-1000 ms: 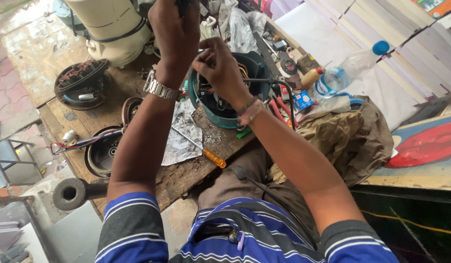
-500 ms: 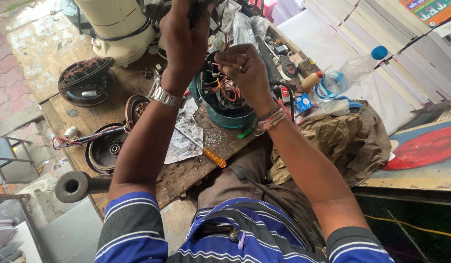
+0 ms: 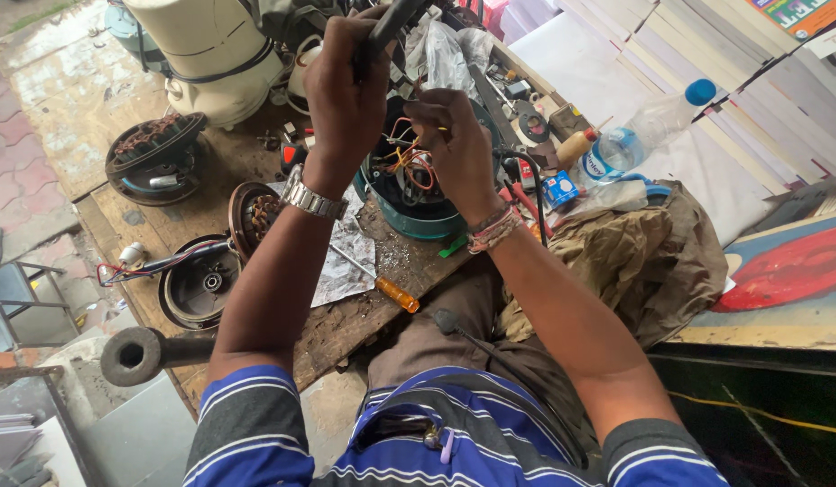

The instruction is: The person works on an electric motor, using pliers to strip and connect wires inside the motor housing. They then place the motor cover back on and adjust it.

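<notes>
A dark-handled tool point(image 3: 395, 20) is gripped upright in the left hand point(image 3: 346, 90), while coloured wires point(image 3: 409, 162) are pinched by the right hand point(image 3: 454, 149) fingers, just above the teal round motor housing point(image 3: 418, 216) on the wooden surface point(image 3: 346, 325), presumably for steadiness.

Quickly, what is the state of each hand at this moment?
Left hand: closed around a dark tool handle.
Right hand: fingers pinched at the coloured wires inside the teal motor housing.

Soft daylight, sharp focus (edges slightly stretched).
</notes>
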